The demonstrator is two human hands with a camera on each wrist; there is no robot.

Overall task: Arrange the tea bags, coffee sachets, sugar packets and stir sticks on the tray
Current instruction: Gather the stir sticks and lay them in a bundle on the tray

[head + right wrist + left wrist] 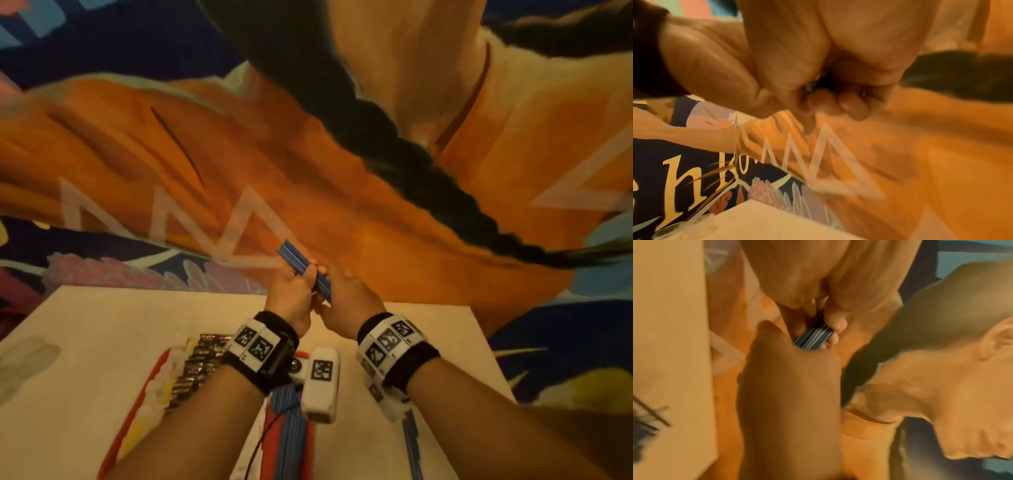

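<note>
A bundle of blue stir sticks (pixel 303 269) is held up over the table's far edge, slanting from upper left to lower right. My left hand (pixel 296 287) grips its middle and my right hand (pixel 339 291) grips its lower end, the two hands touching. The left wrist view shows the stir sticks (pixel 813 335) between the fingers of both hands. In the right wrist view curled fingers (pixel 840 104) hide nearly all of the bundle. The red tray (pixel 135 414) lies near me, holding white sugar packets (pixel 161 380), dark sachets (pixel 197 363) and more blue sticks (pixel 289 431).
The white table (pixel 102 325) ends just under my hands. A few blue sticks (pixel 412 445) lie on it to the right of the tray. Behind the table stands a large painted picture (pixel 239 154), mostly orange and dark blue. A grey smudge (pixel 27 359) marks the table's left side.
</note>
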